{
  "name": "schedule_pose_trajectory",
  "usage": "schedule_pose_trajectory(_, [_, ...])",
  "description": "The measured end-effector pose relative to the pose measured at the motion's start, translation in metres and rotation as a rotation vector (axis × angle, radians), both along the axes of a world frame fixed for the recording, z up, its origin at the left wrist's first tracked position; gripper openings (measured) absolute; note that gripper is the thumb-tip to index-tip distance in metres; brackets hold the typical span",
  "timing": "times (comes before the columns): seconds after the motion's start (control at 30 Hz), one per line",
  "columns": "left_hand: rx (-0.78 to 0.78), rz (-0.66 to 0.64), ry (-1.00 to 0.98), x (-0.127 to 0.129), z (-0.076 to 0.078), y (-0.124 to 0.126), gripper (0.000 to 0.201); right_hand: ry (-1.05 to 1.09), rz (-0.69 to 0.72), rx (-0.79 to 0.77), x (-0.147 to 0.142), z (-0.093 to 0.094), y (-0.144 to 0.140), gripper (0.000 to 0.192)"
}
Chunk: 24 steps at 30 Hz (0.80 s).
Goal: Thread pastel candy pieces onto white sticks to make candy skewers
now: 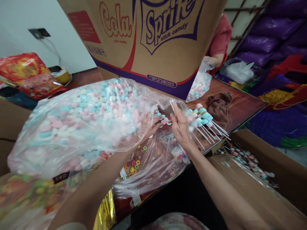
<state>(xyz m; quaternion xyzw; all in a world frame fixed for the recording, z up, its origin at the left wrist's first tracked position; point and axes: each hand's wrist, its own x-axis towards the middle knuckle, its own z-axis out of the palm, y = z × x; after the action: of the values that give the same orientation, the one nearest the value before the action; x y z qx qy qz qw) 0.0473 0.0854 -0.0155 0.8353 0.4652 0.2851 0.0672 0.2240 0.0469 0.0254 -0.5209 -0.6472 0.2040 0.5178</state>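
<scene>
Reaching into the bag's (79,121) mouth, the left hand (153,125) pinches candies while the right hand (180,127) grips a stick bundle (203,123) fanning rightward.

Clear plastic bag (79,121), near left: filled with pastel candy pieces, pink, pale blue, white, mixed evenly.
Stick candies (202,116) at centre right: same pink, blue and white heads on white sticks.
Ring candies (133,167) under the clear film: orange, yellow, green.
Cardboard carton (148,38), far centre: tan, red "Cola" script, purple "Sprite stick candy" lettering inside a purple outline, red and purple band along the lower edge, red panel at left.
Bench (242,102): reddish-brown wood grain.
Cloth (219,107) on it: dull brown.
Foil bag (26,75), far left: red with yellow-orange print.
Sacks (275,35), far right: glossy purple.
Co-worker's sleeve (220,38): coral red.
Gold foil (105,212), near edge.
</scene>
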Motion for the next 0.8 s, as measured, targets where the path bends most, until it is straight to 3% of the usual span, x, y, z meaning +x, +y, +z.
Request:
schedule_pose_trajectory(0.13, [0.051, -0.058, 0.106, 0.039, 0.002, 0.004, 0.039, -0.025, 0.021, -0.013, 0.005, -0.009, -0.004, 0.051])
schedule_pose_trajectory(0.27, [0.007, -0.031, 0.321, 0.048, 0.007, 0.004, 0.027, -0.038, -0.008, -0.070, 0.009, -0.011, -0.016, 0.050])
schedule_pose_trajectory(0.57, [-0.012, 0.138, 0.238, -0.029, 0.005, -0.007, 0.023, -0.139, 0.072, -0.052, 0.003, -0.007, -0.061, 0.050])
schedule_pose_trajectory(0.67, [-0.021, 0.076, 0.073, -0.047, 0.010, -0.014, 0.026, -0.301, 0.148, -0.128, -0.002, -0.016, -0.073, 0.049])
schedule_pose_trajectory(0.8, [-0.078, 0.151, -0.108, -0.065, 0.020, -0.022, 0.025, -0.672, 0.209, -0.247, -0.004, -0.023, -0.087, 0.041])
